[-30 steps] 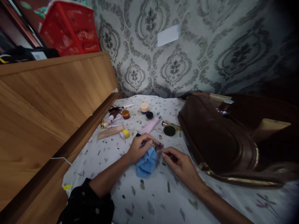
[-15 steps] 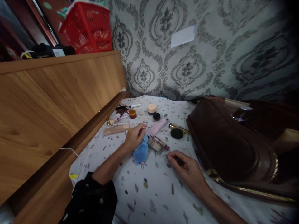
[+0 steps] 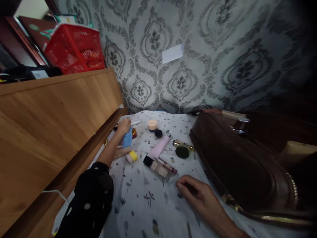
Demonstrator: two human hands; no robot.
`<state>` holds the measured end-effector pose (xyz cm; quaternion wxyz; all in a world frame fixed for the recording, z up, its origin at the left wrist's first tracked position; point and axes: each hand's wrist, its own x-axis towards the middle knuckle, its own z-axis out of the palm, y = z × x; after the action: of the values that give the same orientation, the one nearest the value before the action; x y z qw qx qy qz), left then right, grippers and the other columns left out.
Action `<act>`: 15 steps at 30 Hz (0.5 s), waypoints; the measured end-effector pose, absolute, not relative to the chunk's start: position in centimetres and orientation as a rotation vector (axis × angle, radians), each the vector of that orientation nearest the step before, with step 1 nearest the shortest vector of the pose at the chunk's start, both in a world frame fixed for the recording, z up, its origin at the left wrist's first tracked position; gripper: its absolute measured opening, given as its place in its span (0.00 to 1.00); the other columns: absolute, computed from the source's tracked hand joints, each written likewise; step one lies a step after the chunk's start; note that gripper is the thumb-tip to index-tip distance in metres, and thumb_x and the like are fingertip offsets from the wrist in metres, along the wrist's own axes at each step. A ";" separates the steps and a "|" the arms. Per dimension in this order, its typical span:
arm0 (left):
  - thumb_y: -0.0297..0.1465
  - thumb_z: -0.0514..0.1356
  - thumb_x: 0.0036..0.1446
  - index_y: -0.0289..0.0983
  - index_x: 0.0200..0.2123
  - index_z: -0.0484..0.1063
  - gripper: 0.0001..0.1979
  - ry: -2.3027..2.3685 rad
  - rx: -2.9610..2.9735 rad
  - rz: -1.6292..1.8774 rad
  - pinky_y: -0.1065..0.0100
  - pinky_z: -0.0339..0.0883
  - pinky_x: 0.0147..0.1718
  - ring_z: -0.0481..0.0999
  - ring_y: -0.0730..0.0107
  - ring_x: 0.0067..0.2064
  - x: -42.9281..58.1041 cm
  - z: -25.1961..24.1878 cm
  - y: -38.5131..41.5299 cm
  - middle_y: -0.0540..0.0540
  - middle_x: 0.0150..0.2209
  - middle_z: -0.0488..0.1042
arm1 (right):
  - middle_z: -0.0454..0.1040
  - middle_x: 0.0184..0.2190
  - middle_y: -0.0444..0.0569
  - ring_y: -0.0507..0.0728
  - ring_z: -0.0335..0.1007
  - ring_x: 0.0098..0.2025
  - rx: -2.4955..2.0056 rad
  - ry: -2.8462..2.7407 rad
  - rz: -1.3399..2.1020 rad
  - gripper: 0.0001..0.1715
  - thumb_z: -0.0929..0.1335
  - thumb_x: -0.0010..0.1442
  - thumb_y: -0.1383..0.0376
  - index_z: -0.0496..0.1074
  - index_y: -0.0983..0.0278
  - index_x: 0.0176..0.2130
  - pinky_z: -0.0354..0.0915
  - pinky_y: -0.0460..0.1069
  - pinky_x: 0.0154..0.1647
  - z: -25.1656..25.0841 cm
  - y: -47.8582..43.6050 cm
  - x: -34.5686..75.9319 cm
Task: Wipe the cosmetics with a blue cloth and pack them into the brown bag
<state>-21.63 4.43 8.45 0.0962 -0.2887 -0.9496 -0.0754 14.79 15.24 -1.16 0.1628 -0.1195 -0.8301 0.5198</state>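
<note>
Right hand (image 3: pixel 198 193), loosely curled, is over the near right part of the patterned sheet (image 3: pixel 138 211), left of a brown bag (image 3: pixel 223 165); whether its thumb and forefinger meet, I cannot tell. Beyond, mid-sheet, a black-capped bottle (image 3: pixel 159 169) and a slim tube (image 3: pixel 167 165) lie side by side, with a pink tube (image 3: pixel 160 146) behind. Near the sheet's far left corner, the left hand (image 3: pixel 123 125) appears to pinch a blue cloth (image 3: pixel 127 140), which partly hides a red jar (image 3: pixel 134 133). Handling that cloth seems the step in hand; the next move probably calls for steady fingers around the jar.
</note>
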 end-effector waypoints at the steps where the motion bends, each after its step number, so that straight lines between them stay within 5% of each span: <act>1: 0.36 0.58 0.65 0.35 0.51 0.72 0.14 -2.856 -0.856 -0.135 0.54 0.72 0.49 0.75 0.60 0.50 -22.7 8.4 5.4 0.41 0.50 0.74 | 0.70 0.23 0.47 0.55 0.65 0.27 -0.354 -2.364 1.500 0.21 0.63 0.61 0.51 0.71 0.62 0.27 0.62 0.49 0.28 -1.1 15.3 14.8; 15: 0.38 0.60 0.64 0.36 0.55 0.69 0.19 -2.863 -1.101 0.584 0.53 0.73 0.48 0.75 0.59 0.51 -25.1 8.0 9.4 0.40 0.54 0.72 | 0.67 0.23 0.45 0.53 0.61 0.27 -0.433 -2.323 1.665 0.20 0.63 0.62 0.52 0.69 0.63 0.27 0.59 0.48 0.28 -1.6 15.6 14.9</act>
<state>-25.12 9.39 7.98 0.0095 -0.3527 -0.9168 0.1869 14.93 15.55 -1.58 0.1253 -0.1486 -0.7973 0.5714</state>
